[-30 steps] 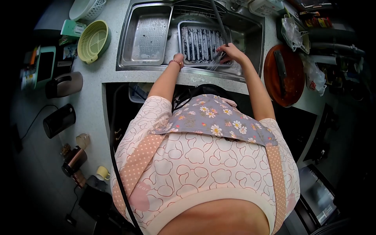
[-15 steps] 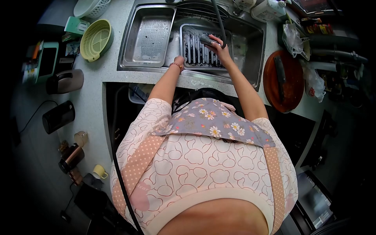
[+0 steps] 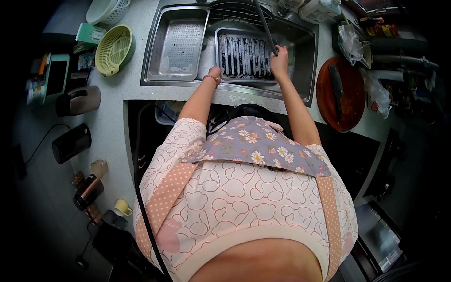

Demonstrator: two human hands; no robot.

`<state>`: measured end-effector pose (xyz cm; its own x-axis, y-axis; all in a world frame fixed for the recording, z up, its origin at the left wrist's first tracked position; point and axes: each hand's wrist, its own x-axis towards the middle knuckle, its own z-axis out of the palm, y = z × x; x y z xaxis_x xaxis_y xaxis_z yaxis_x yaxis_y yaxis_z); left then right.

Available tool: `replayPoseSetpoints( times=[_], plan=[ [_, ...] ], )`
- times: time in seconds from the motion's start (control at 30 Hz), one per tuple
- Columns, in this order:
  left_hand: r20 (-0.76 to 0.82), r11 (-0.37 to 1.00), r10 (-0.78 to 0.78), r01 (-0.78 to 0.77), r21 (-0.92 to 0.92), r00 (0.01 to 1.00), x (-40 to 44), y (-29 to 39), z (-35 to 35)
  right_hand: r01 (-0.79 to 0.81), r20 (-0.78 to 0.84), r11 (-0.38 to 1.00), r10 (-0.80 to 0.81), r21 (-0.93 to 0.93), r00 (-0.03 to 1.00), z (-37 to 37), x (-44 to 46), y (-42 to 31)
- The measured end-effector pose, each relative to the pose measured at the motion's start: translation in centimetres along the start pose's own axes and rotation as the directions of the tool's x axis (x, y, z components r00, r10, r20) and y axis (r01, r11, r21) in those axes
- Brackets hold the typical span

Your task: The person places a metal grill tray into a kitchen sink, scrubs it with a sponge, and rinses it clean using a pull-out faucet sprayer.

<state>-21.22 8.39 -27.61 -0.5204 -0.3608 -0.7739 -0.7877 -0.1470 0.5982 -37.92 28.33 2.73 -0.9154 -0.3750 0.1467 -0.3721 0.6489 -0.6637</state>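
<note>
A metal tray (image 3: 243, 52) with dark ridged slots and white suds lies in the right part of the sink. At its near left corner is my left hand (image 3: 214, 74), fingers closed on the rim. My right hand (image 3: 280, 61) is at the tray's right edge, closed around the end of a dark faucet hose (image 3: 264, 22); its fingertips are partly hidden. A perforated steel tray (image 3: 179, 44) sits in the left part of the sink.
Left of the sink stand a yellow-green colander (image 3: 114, 49), a white basket (image 3: 109, 10) and a kettle (image 3: 78, 100). On the right, a knife (image 3: 337, 89) lies on a round brown cutting board (image 3: 346, 112). A wire rack (image 3: 237, 12) is behind the ridged tray.
My right hand first rose over the ridged tray with the hose end, then moved right to its edge. The water spray seen earlier no longer shows. My left hand has stayed at the corner.
</note>
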Motion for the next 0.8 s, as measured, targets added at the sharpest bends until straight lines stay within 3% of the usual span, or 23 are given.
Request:
replayPoseSetpoints(
  times=[0.13,0.23,0.33,0.4,0.47,0.53,0.6,0.67,0.73,0.8],
  plan=[
    [0.014,1.000,0.000,0.000,0.011,1.000,0.1,0.1,0.0,0.015,-0.015,0.999,-0.015,-0.042,1.000,-0.7,0.3,0.3],
    [0.082,0.987,-0.057,0.044,0.153,0.995,-1.7,2.1,-0.7,0.116,0.081,0.972,-0.135,0.202,0.988,1.1,-0.2,0.6],
    [0.018,0.998,-0.043,0.042,0.048,0.999,0.4,0.5,-0.2,-0.259,0.489,0.754,-0.094,0.604,0.867,2.3,-2.0,-1.9],
    [-0.051,0.997,-0.027,0.023,-0.074,0.998,1.9,-0.9,0.4,-0.346,0.521,0.556,-0.190,0.756,0.832,3.7,-3.3,-3.2],
    [-0.057,1.000,0.001,-0.001,-0.008,0.998,2.8,-1.4,0.5,-0.349,0.539,0.566,-0.208,0.747,0.816,3.8,-3.6,-3.6],
    [-0.009,0.975,0.033,-0.031,0.219,0.999,1.5,-0.4,0.1,-0.311,0.516,0.606,-0.195,0.732,0.834,3.5,-3.4,-3.2],
    [0.008,0.916,0.063,-0.061,0.396,0.998,-1.9,1.6,-0.4,-0.231,0.425,0.761,-0.064,0.606,0.903,2.3,-2.6,-2.2],
    [0.005,0.880,0.085,-0.078,0.468,0.996,-3.3,2.5,-0.5,0.165,0.079,0.949,-0.193,0.270,0.978,2.9,-1.2,1.6],
    [0.007,0.871,0.103,-0.094,0.482,0.995,-2.8,2.1,-0.4,0.172,-0.018,0.975,-0.171,0.140,0.985,0.6,-0.8,0.6],
    [0.022,0.845,0.135,-0.127,0.519,0.991,-2.2,1.9,-0.3,0.172,-0.011,0.960,-0.174,0.223,0.985,0.3,-0.6,0.1]
  ],
)
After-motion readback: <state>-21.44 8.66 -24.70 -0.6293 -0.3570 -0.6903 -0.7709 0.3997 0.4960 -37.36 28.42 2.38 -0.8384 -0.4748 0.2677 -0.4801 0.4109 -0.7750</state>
